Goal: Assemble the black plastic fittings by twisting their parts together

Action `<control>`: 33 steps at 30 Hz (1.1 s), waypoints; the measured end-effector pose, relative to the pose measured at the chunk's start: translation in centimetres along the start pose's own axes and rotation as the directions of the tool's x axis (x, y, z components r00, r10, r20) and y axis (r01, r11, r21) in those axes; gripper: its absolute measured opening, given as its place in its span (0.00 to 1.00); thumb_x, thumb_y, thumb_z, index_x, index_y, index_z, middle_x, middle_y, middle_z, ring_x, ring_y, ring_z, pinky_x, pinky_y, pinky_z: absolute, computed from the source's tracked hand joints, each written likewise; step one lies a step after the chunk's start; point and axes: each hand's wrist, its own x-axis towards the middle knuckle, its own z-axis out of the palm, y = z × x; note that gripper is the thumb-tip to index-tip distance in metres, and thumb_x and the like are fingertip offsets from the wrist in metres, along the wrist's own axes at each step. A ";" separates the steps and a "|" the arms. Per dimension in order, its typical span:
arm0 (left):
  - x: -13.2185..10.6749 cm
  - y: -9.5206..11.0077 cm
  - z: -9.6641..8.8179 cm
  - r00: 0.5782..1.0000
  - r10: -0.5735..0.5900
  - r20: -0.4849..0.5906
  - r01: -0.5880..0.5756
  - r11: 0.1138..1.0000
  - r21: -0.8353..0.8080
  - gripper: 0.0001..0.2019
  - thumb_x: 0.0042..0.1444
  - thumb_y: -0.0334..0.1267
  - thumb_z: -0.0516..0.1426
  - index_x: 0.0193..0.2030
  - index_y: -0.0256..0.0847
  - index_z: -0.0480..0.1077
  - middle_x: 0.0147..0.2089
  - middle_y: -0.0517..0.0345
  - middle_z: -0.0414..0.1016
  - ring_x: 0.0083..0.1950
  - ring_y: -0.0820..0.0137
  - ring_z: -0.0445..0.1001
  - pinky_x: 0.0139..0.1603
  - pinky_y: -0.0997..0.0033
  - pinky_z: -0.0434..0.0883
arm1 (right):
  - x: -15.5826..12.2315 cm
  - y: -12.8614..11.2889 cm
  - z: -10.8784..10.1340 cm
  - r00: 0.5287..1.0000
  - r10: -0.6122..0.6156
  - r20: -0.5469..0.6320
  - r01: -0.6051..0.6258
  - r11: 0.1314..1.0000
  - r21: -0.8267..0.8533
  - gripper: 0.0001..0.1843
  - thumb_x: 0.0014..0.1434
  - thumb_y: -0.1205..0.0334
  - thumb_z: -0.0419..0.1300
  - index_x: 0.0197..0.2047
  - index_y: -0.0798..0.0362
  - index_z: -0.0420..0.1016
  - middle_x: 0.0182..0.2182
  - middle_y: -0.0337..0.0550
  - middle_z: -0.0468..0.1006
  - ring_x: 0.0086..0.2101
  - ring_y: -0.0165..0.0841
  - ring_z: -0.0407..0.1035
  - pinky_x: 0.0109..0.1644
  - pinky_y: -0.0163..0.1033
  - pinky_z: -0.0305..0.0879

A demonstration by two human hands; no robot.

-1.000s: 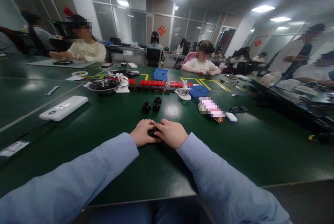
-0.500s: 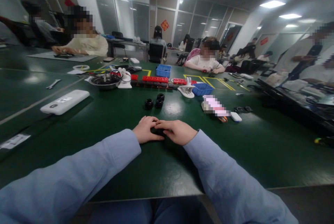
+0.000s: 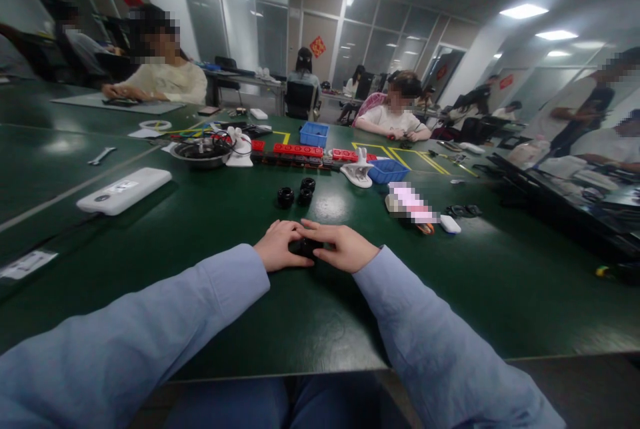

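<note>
Green worktop (image 3: 315,322), glossy finish. Two hands, left hand (image 3: 278,247) and right hand (image 3: 344,247), grip one black part (image 3: 309,246) between them, centred near the front edge. Part condition: dark, compact, mostly covered by the grip; full outline cannot be determined. Beyond: three black pieces (image 3: 285,198), grouped. Farther: two white clamps (image 3: 357,172), one row of red blocks (image 3: 299,150), two blue bins (image 3: 314,136).

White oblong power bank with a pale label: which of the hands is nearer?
Left. The left hand is right of the white oblong power bank and closer to the wearer; the right hand is farther right, beyond the left.
</note>
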 end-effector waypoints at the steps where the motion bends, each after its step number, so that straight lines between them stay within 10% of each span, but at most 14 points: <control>1: 0.0 0.0 0.0 1.000 -0.006 -0.002 0.006 1.000 0.003 0.25 0.42 0.54 0.63 0.45 0.42 0.73 0.51 0.51 0.67 0.55 0.55 0.62 0.59 0.51 0.56 | 0.0 0.0 0.0 0.997 0.014 -0.075 -0.015 1.000 -0.005 0.28 0.55 0.69 0.57 0.60 0.54 0.62 0.59 0.45 0.62 0.59 0.33 0.56 0.62 0.40 0.54; 5: -0.1 0.1 0.1 1.000 -0.017 0.001 0.017 1.000 0.011 0.26 0.42 0.55 0.63 0.46 0.42 0.71 0.52 0.51 0.67 0.56 0.56 0.62 0.60 0.48 0.55 | 0.1 -0.7 0.3 0.926 0.214 -0.311 -0.262 0.958 -0.120 0.24 0.57 0.54 0.58 0.55 0.54 0.67 0.49 0.46 0.72 0.49 0.35 0.67 0.52 0.41 0.63; 14: -0.2 0.8 0.0 0.998 -0.057 0.011 0.056 0.996 0.064 0.24 0.43 0.50 0.63 0.46 0.41 0.70 0.52 0.51 0.68 0.55 0.57 0.63 0.63 0.43 0.50 | 1.3 -1.8 2.7 0.914 0.280 -0.294 -0.388 0.816 -0.428 0.23 0.51 0.44 0.62 0.39 0.55 0.71 0.37 0.45 0.72 0.41 0.37 0.66 0.41 0.38 0.63; 33: -0.2 0.8 -0.3 0.998 -0.055 0.035 0.054 0.998 0.025 0.22 0.44 0.45 0.62 0.47 0.40 0.69 0.52 0.52 0.67 0.56 0.57 0.62 0.63 0.45 0.51 | 0.7 -0.1 2.3 0.984 0.036 -0.177 -0.073 0.976 -0.204 0.17 0.47 0.68 0.63 0.43 0.57 0.70 0.40 0.45 0.72 0.41 0.36 0.65 0.48 0.41 0.61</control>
